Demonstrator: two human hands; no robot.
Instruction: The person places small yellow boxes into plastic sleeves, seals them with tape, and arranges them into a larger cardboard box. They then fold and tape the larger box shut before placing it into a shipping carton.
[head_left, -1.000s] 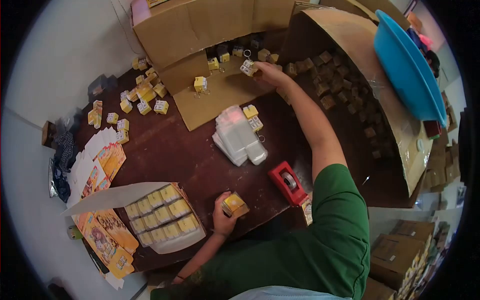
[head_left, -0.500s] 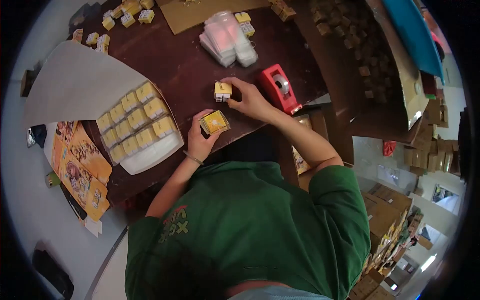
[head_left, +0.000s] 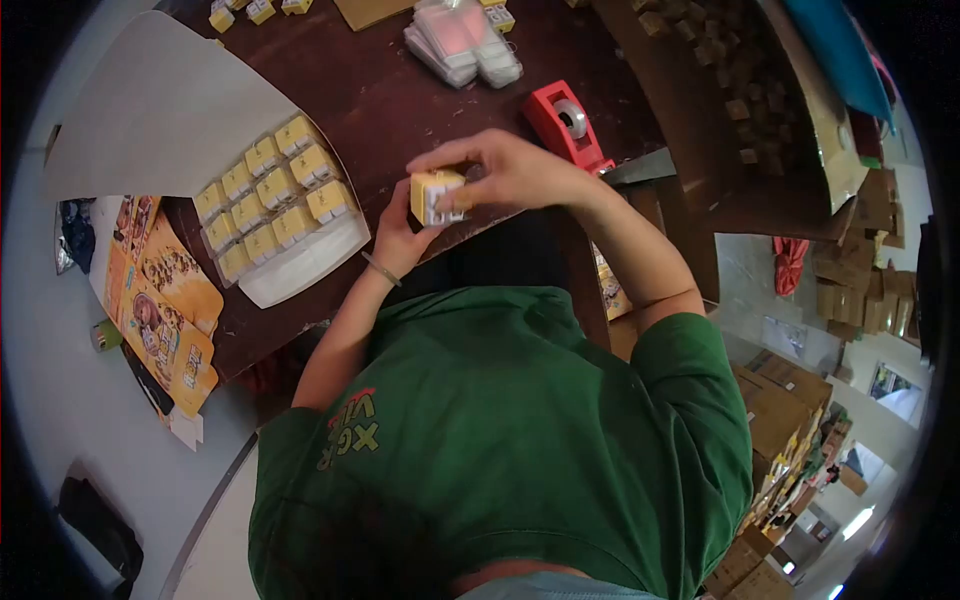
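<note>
A small yellow-and-white block [head_left: 438,200] sits between my two hands, its white underside with stubby legs facing me. My right hand [head_left: 505,172] curls over it from the right, thumb and fingers closed around it and a little blurred. On its other side, my left hand [head_left: 400,238] is closed around a small clear box, which the block and fingers now largely hide. To the left, an open white carton [head_left: 305,280] holds rows of similar yellow blocks in clear boxes [head_left: 275,190].
A red tape dispenser [head_left: 562,125] stands right of my hands. Stacked clear plastic bags [head_left: 465,45] lie beyond. Printed orange cardboard [head_left: 165,320] is at the left, and a large carton [head_left: 815,130] of small brown pieces at the right.
My right hand has brought the yellow-and-white block left and down onto the clear box in my left hand. The view has shifted, so the table things appear higher.
</note>
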